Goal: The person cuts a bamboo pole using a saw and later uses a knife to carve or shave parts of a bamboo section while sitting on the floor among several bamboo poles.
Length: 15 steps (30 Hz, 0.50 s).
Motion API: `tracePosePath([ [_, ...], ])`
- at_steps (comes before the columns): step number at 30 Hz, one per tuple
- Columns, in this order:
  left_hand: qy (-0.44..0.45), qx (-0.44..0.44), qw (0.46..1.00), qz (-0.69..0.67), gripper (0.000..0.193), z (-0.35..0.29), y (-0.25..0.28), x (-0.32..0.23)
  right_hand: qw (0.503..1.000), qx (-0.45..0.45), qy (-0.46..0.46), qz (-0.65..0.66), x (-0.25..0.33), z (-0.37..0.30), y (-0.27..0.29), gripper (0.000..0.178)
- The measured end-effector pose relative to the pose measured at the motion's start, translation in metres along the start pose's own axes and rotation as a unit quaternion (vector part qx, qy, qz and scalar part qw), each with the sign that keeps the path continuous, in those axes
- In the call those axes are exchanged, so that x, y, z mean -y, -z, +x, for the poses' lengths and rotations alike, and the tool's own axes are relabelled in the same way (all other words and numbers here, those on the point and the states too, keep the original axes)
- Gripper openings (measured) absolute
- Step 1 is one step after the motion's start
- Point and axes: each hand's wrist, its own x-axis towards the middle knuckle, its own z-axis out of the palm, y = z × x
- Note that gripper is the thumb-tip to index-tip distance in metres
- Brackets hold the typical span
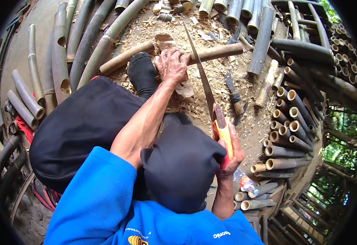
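A brown bamboo tube (221, 52) lies crosswise in front of me, over a piece of wood (165, 41). My left hand (172, 65) is closed over the middle of it, pressing from above. In my right hand (234, 151) is the orange and red handle of a handsaw (205, 83), fingers wrapped around it. The long blade points away from me and crosses the tube just right of my left hand. Whether its teeth are in the bamboo, I cannot tell. My foot in a black sock (141, 75) is against the tube, left of that hand.
Wood shavings cover the ground. A dark-handled knife (233, 94) and a peeled bamboo piece (267, 83) lie right of the saw. Stacked bamboo tubes (284, 152) and a plastic bottle (245, 181) are at the right. Long bamboo poles (89, 41) lie at the left.
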Motion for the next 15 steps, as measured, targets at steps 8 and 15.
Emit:
tracePosePath([
  [8, 0.002, -0.003, 0.999, 0.049, 0.036, -0.003, 0.001, -0.007, 0.998, 0.027, 0.040, -0.050, 0.009, -0.002, -0.005, 0.048],
  [15, 0.026, -0.001, 1.000, 0.006, 0.039, -0.003, 0.000, -0.006, 0.989, 0.012, 0.081, -0.120, -0.013, 0.056, -0.049, 0.040],
])
